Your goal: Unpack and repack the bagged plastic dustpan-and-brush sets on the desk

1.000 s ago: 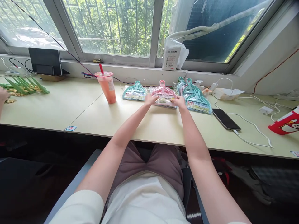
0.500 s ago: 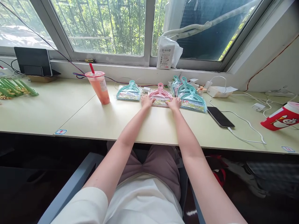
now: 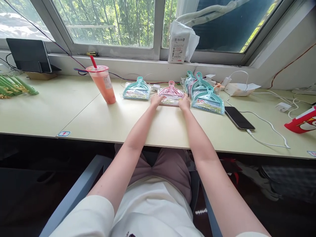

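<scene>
Head view: a pink packaged brush set (image 3: 171, 96) is pressed flat on the table (image 3: 158, 128) at 12 o'clock, left hand (image 3: 156, 100) at its 9 o'clock corner, right hand (image 3: 184, 104) at 3, fingers spread on the wrapper, handle pointing toward the window.

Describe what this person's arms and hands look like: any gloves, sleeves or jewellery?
Both arms are bare from the upper arm down. The left hand and right hand wear no gloves. No rings, watch or bracelet show. Short cream sleeves cover the shoulders.
</scene>
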{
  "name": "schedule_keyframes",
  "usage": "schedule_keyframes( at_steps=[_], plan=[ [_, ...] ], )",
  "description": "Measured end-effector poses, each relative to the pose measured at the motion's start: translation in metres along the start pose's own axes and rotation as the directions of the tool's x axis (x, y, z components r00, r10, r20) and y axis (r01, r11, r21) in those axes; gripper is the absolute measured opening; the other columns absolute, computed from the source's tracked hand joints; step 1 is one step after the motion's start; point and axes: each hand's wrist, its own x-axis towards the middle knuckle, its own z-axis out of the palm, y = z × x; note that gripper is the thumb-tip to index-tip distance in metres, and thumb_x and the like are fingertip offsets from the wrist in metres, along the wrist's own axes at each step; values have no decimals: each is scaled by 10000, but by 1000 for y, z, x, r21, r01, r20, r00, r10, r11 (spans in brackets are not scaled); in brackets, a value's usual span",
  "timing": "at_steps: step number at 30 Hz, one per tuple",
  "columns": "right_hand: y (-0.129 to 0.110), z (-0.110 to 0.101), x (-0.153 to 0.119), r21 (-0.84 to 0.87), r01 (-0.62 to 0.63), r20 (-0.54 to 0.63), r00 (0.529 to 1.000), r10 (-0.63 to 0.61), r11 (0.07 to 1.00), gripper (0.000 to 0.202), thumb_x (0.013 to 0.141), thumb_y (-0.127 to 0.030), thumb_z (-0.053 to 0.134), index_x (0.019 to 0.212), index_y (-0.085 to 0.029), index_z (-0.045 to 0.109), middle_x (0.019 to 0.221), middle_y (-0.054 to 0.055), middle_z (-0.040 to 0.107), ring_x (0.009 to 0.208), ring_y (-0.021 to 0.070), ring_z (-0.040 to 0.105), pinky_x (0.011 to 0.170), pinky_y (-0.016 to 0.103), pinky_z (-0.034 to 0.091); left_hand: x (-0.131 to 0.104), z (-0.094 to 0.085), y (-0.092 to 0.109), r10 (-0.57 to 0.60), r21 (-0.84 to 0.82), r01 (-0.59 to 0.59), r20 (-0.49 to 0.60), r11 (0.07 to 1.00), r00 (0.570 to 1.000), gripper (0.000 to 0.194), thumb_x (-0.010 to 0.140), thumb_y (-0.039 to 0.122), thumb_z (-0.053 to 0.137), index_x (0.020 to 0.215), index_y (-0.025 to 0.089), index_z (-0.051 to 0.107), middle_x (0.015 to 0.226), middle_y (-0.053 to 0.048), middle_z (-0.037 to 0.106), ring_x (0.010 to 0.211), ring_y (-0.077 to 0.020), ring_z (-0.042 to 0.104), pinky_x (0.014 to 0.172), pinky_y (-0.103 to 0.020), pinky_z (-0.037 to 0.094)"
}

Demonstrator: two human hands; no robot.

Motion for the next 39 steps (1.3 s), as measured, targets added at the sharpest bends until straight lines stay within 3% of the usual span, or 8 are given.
schedule_keyframes(
  at_steps=[4, 9, 18, 24, 27, 32, 35, 39],
  plan=[
    [2, -2, -1, 6, 10, 8, 1000, -10, 1000, 695, 794, -51, 476, 1482, -139, 420, 1389, 159, 597, 1276, 315, 546, 1114, 469, 409, 2, -8, -2, -90, 62, 92, -23, 994, 996, 310, 587, 158, 815, 884, 167, 727, 922, -103, 737, 1064, -352, 668, 965, -418, 473],
    [2, -6, -3, 56, 32, -24, 999, -31, 998, 688, 760, -25, 467, 1438, -140, 462, 1313, 152, 637, 1240, 302, 564, 1065, 446, 446, -2, -6, 3, -145, 72, 153, -105, 986, 984, 477, 594, 120, 830, 1051, 158, 698, 1095, -142, 723, 1150, -333, 650, 999, -427, 467],
    [-3, 2, -12, -25, 34, -36, 999, -35, 999, 624, 854, -119, 445, 1475, -120, 380, 1397, 222, 551, 1289, 348, 526, 1088, 510, 404, -28, -13, 15, -57, 155, 64, -50, 986, 997, 759, 736, 189, 791, 1416, 82, 472, 1298, -230, 640, 1275, -354, 585, 1095, -420, 403],
    [-14, 5, -26, -140, 126, -105, 984, -142, 982, 564, 928, -283, 474, 1463, -137, 372, 1519, 250, 415, 1388, 379, 420, 1086, 580, 408, -48, -11, 39, 48, 262, 13, -226, 965, 973, 694, 897, 425, 649, 1485, 181, 374, 1544, -222, 417, 1490, -359, 341, 1170, -476, 331],
    [-21, -1, -32, -205, 253, -203, 934, -294, 946, 515, 975, -316, 398, 1457, -134, 398, 1539, 261, 383, 1401, 387, 393, 1057, 607, 426, -47, -41, 43, 124, 344, 21, -393, 939, 911, 518, 939, 327, 568, 1422, 199, 433, 1521, -201, 434, 1444, -351, 380, 1132, -521, 373],
    [-40, -9, -49, -293, 525, -214, 779, -590, 799, 466, 995, -224, 321, 1438, -189, 463, 1533, 184, 437, 1400, 338, 403, 1082, 562, 397, -35, -134, 11, 52, 430, 224, -543, 875, 838, 554, 903, 237, 609, 1418, 142, 428, 1549, -247, 369, 1473, -390, 312, 1162, -550, 336],
    [-52, -5, -65, -300, 679, -89, 680, -728, 671, 459, 979, -157, 328, 1399, -194, 509, 1499, 158, 497, 1371, 322, 437, 1087, 531, 372, -27, -175, -14, 25, 491, 240, -473, 837, 881, 656, 875, 241, 680, 1451, 119, 390, 1535, -263, 404, 1461, -372, 366, 1190, -497, 314],
    [-63, 6, -81, -289, 816, 80, 542, -836, 501, 425, 963, -112, 357, 1315, -185, 584, 1439, 141, 572, 1326, 317, 481, 1080, 501, 344, -18, -187, -34, -58, 470, 270, -418, 840, 907, 761, 842, 194, 717, 1494, 125, 332, 1558, -275, 393, 1458, -353, 406, 1166, -462, 336]
  ],
)
